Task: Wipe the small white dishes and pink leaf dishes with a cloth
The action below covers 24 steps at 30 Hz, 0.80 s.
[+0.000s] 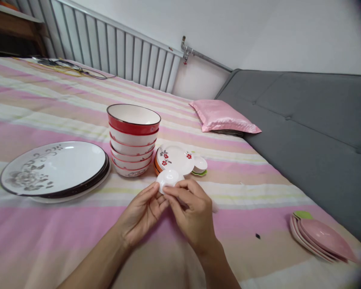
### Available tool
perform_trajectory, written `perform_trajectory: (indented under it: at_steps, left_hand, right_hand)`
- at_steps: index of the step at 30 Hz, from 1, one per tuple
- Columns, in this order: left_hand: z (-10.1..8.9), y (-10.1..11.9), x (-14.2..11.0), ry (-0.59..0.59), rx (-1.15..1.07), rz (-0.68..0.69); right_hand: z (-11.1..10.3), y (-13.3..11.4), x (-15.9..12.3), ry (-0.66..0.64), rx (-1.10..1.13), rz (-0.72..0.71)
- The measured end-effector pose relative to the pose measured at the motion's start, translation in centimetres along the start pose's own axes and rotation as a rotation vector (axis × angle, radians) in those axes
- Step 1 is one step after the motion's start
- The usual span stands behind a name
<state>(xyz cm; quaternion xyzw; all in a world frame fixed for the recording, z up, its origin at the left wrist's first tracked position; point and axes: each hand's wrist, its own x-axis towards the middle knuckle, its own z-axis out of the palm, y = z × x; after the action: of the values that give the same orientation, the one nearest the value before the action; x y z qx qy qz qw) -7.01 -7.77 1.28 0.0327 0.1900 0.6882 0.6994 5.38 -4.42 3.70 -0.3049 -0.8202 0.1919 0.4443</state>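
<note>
A small white dish (pixel 170 176) is held up between both hands in the middle of the view. My left hand (pixel 142 216) grips its left edge, palm turned up and fingers underneath. With thumb and fingertips, my right hand (pixel 192 210) pinches its near right side. Just behind stands a stack of small plates, the top plate (pixel 176 158) white with red flowers. Beside that stack sit several small white dishes (pixel 200 163) on a green piece. A tall stack of bowls (pixel 134 148), the top one red outside, rises behind the left hand.
Large plates (pixel 75 160) with grey flowers are piled at the left. Pink dishes (pixel 326 239) with a green one lie at the right, near a small black bit (pixel 258 236). A pink pillow (pixel 224 116) leans near the grey headboard (pixel 303 116). Cables (pixel 75 69) lie far left on the striped bedsheet.
</note>
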Motion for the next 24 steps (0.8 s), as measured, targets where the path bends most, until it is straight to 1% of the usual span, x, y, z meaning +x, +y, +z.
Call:
perform_trajectory:
  at_steps: [2, 4, 7, 11, 14, 17, 19, 24]
  left_hand:
    - [0.0, 0.0, -0.1, -0.021, 0.001, 0.005]
    - [0.0, 0.1, -0.2, -0.038, 0.014, 0.006]
    - [-0.1, 0.1, -0.2, -0.042, 0.047, 0.008]
    - [0.1, 0.3, -0.3, -0.002, 0.067, 0.026]
    - [0.3, 0.4, -0.4, 0.008, 0.063, 0.014]
    - [0.2, 0.5, -0.4, 0.014, 0.071, 0.003]
    - [0.0, 0.4, -0.4, 0.002, 0.106, 0.018]
    - [-0.2, 0.0, -0.6, -0.105, 0.271, 0.069]
  right_hand:
    - [0.1, -0.1, -0.1, -0.018, -0.061, -0.064]
    - [-0.1, -0.1, -0.1, -0.036, -0.070, -0.089]
    - [-1.1, 0.1, 0.2, -0.069, -0.007, -0.059]
    - [-2.9, 0.6, 0.7, -0.084, 0.098, -0.007]
    - [-3.7, 1.0, 0.9, -0.103, 0.143, 0.015]
    - [-3.8, 1.2, 1.0, -0.124, 0.166, 0.021]
    - [-3.6, 1.1, 1.0, -0.125, 0.167, 0.014]
    - [-2.8, 0.7, 0.8, -0.089, 0.145, -0.022]
